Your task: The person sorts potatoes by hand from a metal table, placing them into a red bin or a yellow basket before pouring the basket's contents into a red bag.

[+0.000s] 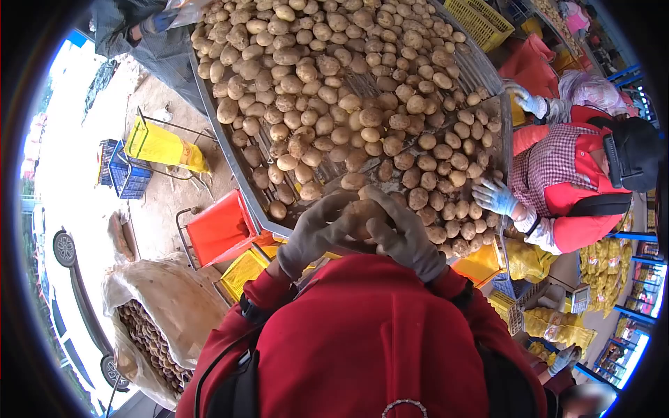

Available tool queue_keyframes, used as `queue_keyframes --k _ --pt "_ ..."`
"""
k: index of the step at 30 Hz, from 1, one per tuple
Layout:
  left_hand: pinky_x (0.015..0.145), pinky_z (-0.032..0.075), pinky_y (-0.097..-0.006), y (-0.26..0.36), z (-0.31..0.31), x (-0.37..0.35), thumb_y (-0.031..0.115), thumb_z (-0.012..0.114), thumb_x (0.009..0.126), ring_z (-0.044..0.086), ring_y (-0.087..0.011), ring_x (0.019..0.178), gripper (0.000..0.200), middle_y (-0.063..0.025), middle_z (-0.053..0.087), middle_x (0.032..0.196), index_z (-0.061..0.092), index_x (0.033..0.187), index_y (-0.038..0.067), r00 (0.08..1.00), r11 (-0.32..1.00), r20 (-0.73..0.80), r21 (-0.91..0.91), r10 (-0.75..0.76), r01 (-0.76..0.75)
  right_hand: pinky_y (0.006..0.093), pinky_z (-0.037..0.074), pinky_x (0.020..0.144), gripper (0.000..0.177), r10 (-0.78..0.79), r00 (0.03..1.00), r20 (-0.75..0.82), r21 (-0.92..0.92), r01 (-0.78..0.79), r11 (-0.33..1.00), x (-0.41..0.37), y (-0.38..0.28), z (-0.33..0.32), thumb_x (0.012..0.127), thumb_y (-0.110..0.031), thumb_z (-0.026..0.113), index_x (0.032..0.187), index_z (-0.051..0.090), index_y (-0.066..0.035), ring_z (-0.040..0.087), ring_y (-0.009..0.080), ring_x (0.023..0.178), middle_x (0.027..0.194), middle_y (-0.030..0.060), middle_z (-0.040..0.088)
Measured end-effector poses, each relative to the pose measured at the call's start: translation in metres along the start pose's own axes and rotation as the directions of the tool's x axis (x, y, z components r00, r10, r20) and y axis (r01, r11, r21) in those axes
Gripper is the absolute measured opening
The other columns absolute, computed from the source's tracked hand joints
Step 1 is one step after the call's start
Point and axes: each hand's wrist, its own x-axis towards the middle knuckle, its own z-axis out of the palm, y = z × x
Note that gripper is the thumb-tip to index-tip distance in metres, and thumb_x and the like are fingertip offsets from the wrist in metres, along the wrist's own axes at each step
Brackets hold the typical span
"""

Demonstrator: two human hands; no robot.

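Many potatoes [327, 97] lie over a large metal-edged sorting table [240, 181]. At the near edge of the table, close to my chest, my left hand [317, 230] and my right hand [404, 237] wear grey gloves. Between them they hold a brown potato [360, 217], with the fingers of both hands curved round it. Other potatoes lie just beyond my fingertips.
A co-worker [571, 174] in red stands at the right, gloved hands at the table. Another person [157, 49] stands at the upper left. A red bin [219, 230], yellow crate [244, 272], orange bin [481, 268] and large potato sack [167, 292] surround the near side.
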Motion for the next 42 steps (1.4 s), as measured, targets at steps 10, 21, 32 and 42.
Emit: queue_keyframes --k 10,21,32,42 --pt "0.112 0.046 -0.037 -0.008 0.007 -0.014 0.02 0.08 0.096 0.055 -0.0209 0.133 0.074 -0.0133 0.056 0.144 0.039 0.154 0.001 0.962 0.951 -0.017 -0.153 0.271 -0.27 0.0292 0.056 0.079 0.045 0.329 0.93 -0.166 0.276 -0.277 0.92 0.02 0.027 0.002 0.103 -0.024 0.067 0.144 0.059 -0.005 0.065 0.0128 0.095 0.124 0.0085 0.068" --pt "0.088 0.058 -0.0334 -0.038 -0.03 -0.025 0.028 0.066 0.105 0.069 -0.0126 0.101 0.031 -0.0041 0.074 0.108 0.068 0.123 0.003 0.881 0.938 -0.471 -0.318 -0.03 -0.138 0.0316 0.056 0.098 0.046 0.218 0.946 0.238 0.431 -0.304 0.85 0.028 0.018 0.009 0.106 -0.029 0.062 0.143 0.058 -0.001 0.067 0.018 0.117 0.132 0.0066 0.07" --pt "0.083 0.057 -0.034 -0.146 -0.072 -0.168 0.036 0.065 0.103 0.064 -0.0158 0.1 0.055 -0.0038 0.06 0.122 0.044 0.151 0.02 0.631 0.884 -0.752 -0.411 -0.192 -0.221 0.0286 0.059 0.082 0.04 0.344 0.856 0.386 -0.144 -0.312 0.939 0.054 0.086 0.077 0.11 -0.031 0.054 0.14 0.063 -0.007 0.074 0.0149 0.091 0.114 0.014 0.076" --pt "0.123 0.033 -0.0496 -0.103 -0.138 -0.053 0.03 0.075 0.093 0.041 -0.0461 0.147 0.081 -0.0318 0.044 0.155 0.037 0.155 -0.006 0.623 0.424 -0.538 0.84 0.568 0.339 0.0446 0.059 0.078 0.031 0.157 0.985 0.074 -0.506 -0.098 0.857 0.011 0.109 0.019 0.101 -0.027 0.063 0.128 0.07 -0.012 0.075 0.037 0.092 0.097 0.0214 0.074"
